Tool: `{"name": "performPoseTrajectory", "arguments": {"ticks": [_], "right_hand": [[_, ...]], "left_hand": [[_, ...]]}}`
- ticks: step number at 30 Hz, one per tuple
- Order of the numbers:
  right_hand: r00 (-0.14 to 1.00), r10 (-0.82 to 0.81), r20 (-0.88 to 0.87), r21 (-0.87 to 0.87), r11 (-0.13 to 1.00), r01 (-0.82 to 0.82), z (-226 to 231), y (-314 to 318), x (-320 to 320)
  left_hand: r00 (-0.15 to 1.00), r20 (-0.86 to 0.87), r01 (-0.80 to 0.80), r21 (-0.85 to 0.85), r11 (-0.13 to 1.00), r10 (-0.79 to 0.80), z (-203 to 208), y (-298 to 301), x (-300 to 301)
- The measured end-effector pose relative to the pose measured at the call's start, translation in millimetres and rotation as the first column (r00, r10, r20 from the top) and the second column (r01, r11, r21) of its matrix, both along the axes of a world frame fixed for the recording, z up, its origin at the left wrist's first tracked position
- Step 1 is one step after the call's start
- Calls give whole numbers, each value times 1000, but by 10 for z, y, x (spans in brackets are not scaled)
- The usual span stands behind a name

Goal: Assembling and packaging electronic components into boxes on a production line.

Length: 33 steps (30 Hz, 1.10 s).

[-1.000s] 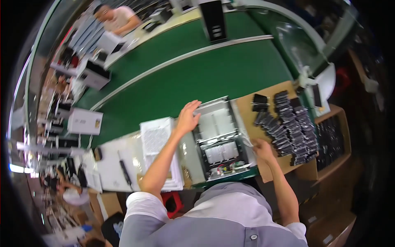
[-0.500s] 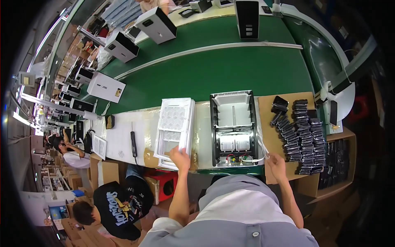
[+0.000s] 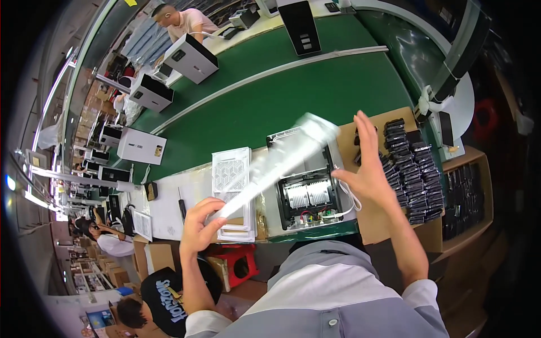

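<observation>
My left hand (image 3: pixel 200 225) grips the near end of a long white side panel (image 3: pixel 276 163). The panel is motion-blurred and slants up and right over an open white computer case (image 3: pixel 307 194) on the bench. My right hand (image 3: pixel 366 169) is raised with fingers spread just right of the case, close to the panel's far end but apart from it. A stack of white perforated panels (image 3: pixel 231 169) lies flat to the left of the case, under the lifted panel.
Rows of black parts (image 3: pixel 411 169) lie on a cardboard sheet (image 3: pixel 394 225) at right. The green conveyor (image 3: pixel 293 96) carries white boxes (image 3: pixel 191 56) and a black tower (image 3: pixel 298 25). A person (image 3: pixel 180 19) works across it; another person (image 3: pixel 163 304) crouches lower left by a red stool (image 3: pixel 236 265).
My left hand went from the case to the panel stack, then lifted one panel and swung it over the case. My right hand left the black parts and rose, open.
</observation>
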State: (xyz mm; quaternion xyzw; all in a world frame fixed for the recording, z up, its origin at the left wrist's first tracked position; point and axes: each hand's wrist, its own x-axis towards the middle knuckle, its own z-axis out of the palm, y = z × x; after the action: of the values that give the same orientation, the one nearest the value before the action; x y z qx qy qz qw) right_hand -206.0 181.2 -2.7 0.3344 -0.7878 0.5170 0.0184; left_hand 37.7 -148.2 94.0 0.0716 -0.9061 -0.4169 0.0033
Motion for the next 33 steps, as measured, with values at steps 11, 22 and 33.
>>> {"name": "performPoseTrajectory", "arguments": {"ticks": [11,22,33], "right_hand": [[542,-23,840,-380,688,618,-943,671,1087],[243,-293,925,115,823,556,-1219,-11,2073],[148,-326,934,238,875,421,-1427,-408,2013]], "left_hand": [[944,59,95,894,438,-326,-608,-573,-1540],[965,-177,145,-256,956,-194,-1946,-320,-2324],[879,-325,157,-495,855,-350,-2552,-555,-2476]]}}
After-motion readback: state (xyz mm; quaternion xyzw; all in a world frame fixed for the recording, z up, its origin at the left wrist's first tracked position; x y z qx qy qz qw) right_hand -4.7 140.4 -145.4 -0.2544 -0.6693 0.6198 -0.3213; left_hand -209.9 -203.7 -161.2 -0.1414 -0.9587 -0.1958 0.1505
